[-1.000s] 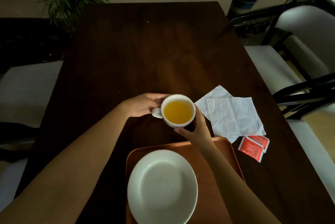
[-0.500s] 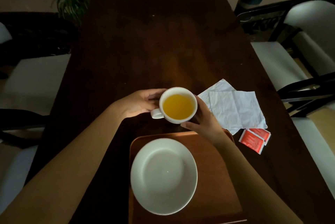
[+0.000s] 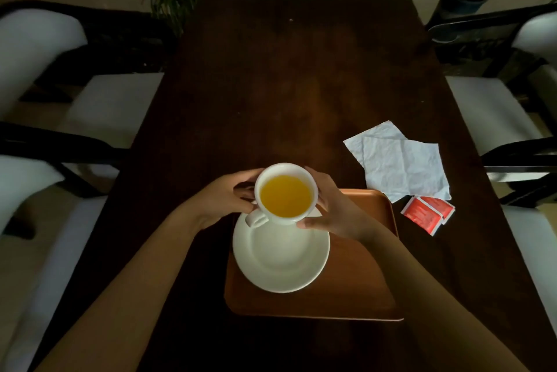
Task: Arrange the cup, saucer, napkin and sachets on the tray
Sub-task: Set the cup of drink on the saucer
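Both hands are closed around one white ceramic cup filled with yellow-orange liquid (image 3: pixel 285 194). The left hand (image 3: pixel 224 198) holds the cup's left side, with the fingers near the small white handle, which points toward the person and to the left. The right hand (image 3: pixel 334 209) cups the right side, its fingers wrapped along the wall and the thumb low near the base. The two hands are kept apart only by the cup between them.

The cup hangs over the far edge of the round white ceramic saucer (image 3: pixel 280 260); whether its base already touches the saucer I cannot tell. The saucer lies just below the hands, on the rectangular brown wooden tray (image 3: pixel 358 281), toward the tray's left part.

So the step in hand, as I judge it, is the setting of the cup on the saucer. The next move asks for a slow, level lowering into the saucer's middle hollow, since the liquid stands high and can spill.

To the right of the right hand and a little farther, on the dark wooden table (image 3: pixel 301 85), lie the crumpled white paper napkins (image 3: pixel 401 163); they look like two sheets overlapping. Just beside them, nearer to the person, are two red sachets (image 3: pixel 428 212), one partly over the other.

Count: one cup, one saucer, one tray, apparently two napkin sheets, two sachets. The napkins and sachets are not yet on the tray.
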Action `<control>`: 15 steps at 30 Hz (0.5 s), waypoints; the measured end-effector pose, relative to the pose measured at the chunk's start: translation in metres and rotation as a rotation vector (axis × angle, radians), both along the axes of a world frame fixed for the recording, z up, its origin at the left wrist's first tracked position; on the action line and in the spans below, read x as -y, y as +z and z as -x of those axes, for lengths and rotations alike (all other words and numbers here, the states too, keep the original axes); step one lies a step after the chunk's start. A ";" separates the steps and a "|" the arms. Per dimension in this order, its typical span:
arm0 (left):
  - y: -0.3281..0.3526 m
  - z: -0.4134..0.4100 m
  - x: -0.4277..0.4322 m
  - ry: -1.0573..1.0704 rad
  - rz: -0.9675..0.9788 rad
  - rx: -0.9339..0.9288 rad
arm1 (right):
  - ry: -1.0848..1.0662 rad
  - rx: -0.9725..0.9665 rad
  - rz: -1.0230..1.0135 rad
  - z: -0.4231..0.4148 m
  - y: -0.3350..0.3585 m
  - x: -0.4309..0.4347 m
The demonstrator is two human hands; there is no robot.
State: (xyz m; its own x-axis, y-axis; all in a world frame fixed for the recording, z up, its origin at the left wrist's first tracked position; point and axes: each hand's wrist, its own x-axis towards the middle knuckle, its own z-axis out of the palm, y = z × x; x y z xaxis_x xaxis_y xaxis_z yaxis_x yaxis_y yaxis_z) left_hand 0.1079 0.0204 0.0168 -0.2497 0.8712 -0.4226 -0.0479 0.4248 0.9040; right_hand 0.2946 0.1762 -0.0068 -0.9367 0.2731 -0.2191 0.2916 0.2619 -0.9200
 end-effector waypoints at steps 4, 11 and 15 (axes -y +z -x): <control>-0.007 -0.021 0.026 0.092 0.000 0.001 | 0.027 0.056 0.113 -0.009 -0.002 0.011; -0.018 -0.055 0.048 0.284 0.013 0.005 | 0.134 0.014 0.137 -0.021 -0.002 0.017; -0.022 -0.072 0.053 0.349 0.012 0.004 | 0.170 0.054 0.169 -0.024 -0.006 0.016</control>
